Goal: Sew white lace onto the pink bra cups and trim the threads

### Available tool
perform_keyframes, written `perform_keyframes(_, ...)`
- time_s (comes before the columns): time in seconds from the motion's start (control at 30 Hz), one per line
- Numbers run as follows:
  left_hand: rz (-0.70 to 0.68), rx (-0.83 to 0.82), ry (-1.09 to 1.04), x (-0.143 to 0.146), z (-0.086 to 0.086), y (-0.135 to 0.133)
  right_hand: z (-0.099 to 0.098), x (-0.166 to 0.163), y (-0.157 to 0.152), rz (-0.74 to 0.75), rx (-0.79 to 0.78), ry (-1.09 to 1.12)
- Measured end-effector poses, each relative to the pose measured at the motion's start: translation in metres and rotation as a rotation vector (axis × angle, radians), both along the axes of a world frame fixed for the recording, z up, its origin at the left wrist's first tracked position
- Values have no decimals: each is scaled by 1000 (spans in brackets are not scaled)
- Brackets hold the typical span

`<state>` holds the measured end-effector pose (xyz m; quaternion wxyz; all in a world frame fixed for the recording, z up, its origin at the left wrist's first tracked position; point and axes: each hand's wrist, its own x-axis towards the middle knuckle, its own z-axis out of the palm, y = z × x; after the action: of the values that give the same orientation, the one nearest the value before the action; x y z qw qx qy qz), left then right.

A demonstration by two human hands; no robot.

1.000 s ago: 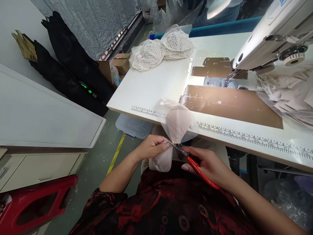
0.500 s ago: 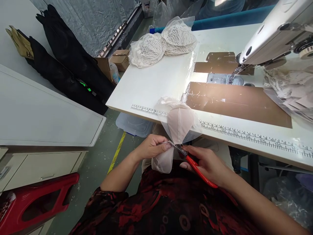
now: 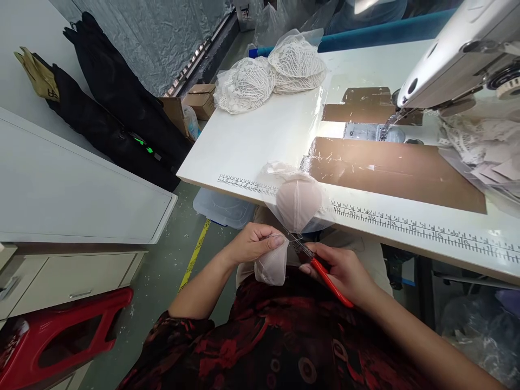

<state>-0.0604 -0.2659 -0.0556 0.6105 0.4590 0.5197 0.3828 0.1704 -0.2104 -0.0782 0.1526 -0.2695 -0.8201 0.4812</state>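
My left hand pinches the upper edge of a small pale fabric cup, which hangs below the thumb. Red-handled snips lie in my right hand, the fingers closed around the handles. Their metal blades point up and left, into the narrow gap between the hanging cup and a second pale pink cup. Fine threads show at that gap. The second cup, with a stitched centre seam and sheer edging, drapes over the table's front edge. Whether the blades touch a thread is too small to tell.
A white sewing machine stands at the right of the white table. Lace cups are stacked at the back left, and more lace pieces lie at the right. A red stool is at lower left.
The snips' tips have shifted slightly right, away from my left fingers. The cup on the table edge has risen a little at its lower point and looks rounder. Both hands keep their hold.
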Motion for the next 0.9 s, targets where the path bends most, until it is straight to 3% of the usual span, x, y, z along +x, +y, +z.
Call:
perform_keyframes(0.17,37,40,77,-11,-5,1,-16,8,-7,-223,-16,132)
perform_keyframes(0.3,81,163,76,-7,-6,10,-23,8,-10,-308,-144,171)
perform_keyframes(0.4,162,220,92,12,-8,13,-19,0,-12,-367,-224,295)
perform_keyframes(0.47,194,283,124,27,-10,10,-12,-6,-14,-453,-190,348)
perform_keyframes(0.57,122,381,214,42,-10,1,1,-9,-15,-547,-101,344)
perform_keyframes(0.63,-11,385,255,43,-4,-6,8,-4,-14,-514,-69,316)
perform_keyframes(0.77,-464,353,293,30,26,-17,22,14,-7,-361,103,261)
perform_keyframes(0.8,-476,391,302,26,34,-19,28,19,-5,-309,145,260)
perform_keyframes(0.9,-292,567,344,20,49,-22,52,25,-2,-60,145,268)
